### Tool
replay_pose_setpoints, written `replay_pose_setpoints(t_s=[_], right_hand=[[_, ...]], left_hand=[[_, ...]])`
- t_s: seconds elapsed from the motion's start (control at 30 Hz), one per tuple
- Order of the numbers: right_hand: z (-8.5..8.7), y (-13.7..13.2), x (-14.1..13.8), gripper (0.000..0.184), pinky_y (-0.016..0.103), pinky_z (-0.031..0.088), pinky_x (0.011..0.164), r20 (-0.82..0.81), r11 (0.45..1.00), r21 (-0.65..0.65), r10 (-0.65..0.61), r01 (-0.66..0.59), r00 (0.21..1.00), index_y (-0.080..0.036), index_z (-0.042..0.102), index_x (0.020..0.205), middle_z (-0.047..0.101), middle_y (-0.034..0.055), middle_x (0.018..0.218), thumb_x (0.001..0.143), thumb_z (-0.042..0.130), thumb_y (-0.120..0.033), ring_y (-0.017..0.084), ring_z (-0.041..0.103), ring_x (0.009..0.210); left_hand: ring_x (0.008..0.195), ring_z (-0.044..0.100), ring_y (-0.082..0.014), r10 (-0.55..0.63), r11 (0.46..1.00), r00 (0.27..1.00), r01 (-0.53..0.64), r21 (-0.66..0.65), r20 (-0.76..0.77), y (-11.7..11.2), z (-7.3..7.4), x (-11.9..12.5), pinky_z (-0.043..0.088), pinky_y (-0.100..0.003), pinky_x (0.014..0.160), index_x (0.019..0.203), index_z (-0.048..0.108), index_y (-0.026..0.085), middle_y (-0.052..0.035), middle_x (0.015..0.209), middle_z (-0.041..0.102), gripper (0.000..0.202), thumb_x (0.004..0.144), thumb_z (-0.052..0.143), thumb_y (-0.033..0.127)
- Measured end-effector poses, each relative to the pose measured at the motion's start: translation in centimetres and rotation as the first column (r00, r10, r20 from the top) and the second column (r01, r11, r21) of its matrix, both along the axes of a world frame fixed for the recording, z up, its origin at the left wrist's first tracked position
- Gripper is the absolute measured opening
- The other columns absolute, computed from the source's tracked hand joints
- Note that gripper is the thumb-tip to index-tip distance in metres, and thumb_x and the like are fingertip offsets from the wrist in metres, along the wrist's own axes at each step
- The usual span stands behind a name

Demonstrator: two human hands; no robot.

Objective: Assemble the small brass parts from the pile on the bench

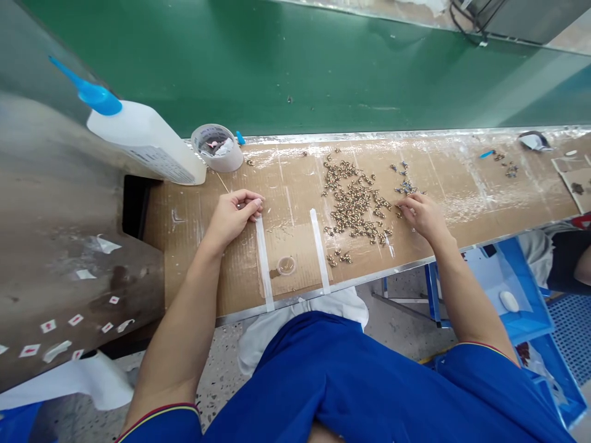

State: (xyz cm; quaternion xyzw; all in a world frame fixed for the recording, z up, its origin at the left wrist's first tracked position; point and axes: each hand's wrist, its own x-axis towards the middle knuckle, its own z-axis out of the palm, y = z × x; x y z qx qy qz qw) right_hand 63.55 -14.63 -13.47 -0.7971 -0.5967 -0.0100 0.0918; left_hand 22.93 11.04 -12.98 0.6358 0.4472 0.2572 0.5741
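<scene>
My left hand is closed in a pinch above the cardboard-covered bench. A thin wooden stick pokes out behind its fingers; the other end is hidden. My right hand pinches a small brass-coloured metal part at the right edge of a loose pile of similar parts. Just beyond its fingers lies a small group of parts with blue on them. Between my hands and nearer to me, a small clear round cup sits on a cardboard piece between two white tape strips.
At the left stand a white bottle with a blue nozzle and a tape roll core holding scraps. A green surface runs along the back. Blue bins are below right, beside part of another person.
</scene>
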Motion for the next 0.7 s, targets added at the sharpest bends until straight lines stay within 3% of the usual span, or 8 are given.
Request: replay_pose_setpoints(t_s=[0.2,0.37,0.7], right_hand=[[0.7,-1.4,0.5,0.026,0.042,0.056,0.083,-0.025,0.990,0.107,-0.093,0.095,0.995,-0.025,0.070,0.111,0.068,0.0110,0.108,0.091,0.055,-0.025,0.025,0.067,0.082],[0.5,-2.3,1.1,0.023,0.043,0.055,0.084,0.012,0.977,0.137,-0.164,0.161,0.986,-0.023,0.069,0.107,0.067,0.0096,0.099,0.090,0.054,-0.025,0.025,0.066,0.078],[-0.5,-0.8,0.7,0.020,0.044,0.055,0.084,0.036,0.985,0.051,-0.169,0.167,0.985,-0.022,0.073,0.100,0.070,0.0123,0.096,0.090,0.056,-0.026,0.030,0.068,0.089]], left_hand=[[0.056,0.062,-0.0113,0.000,1.000,1.000,0.000,0.000,0.002,0.0,0.0,0.0,0.053,-0.020,0.054,0.080,0.074,0.014,-0.0026,0.064,0.067,0.013,0.076,0.069,0.026],[0.055,0.060,-0.0107,0.007,1.000,1.000,-0.007,-0.013,0.010,0.0,0.1,0.1,0.052,-0.019,0.053,0.080,0.074,0.014,-0.0025,0.063,0.067,0.013,0.075,0.070,0.025],[0.058,0.063,-0.0124,-0.010,1.000,1.000,0.010,0.020,-0.023,0.0,-0.1,-0.1,0.055,-0.021,0.057,0.082,0.073,0.014,-0.0032,0.066,0.068,0.012,0.079,0.070,0.025]])
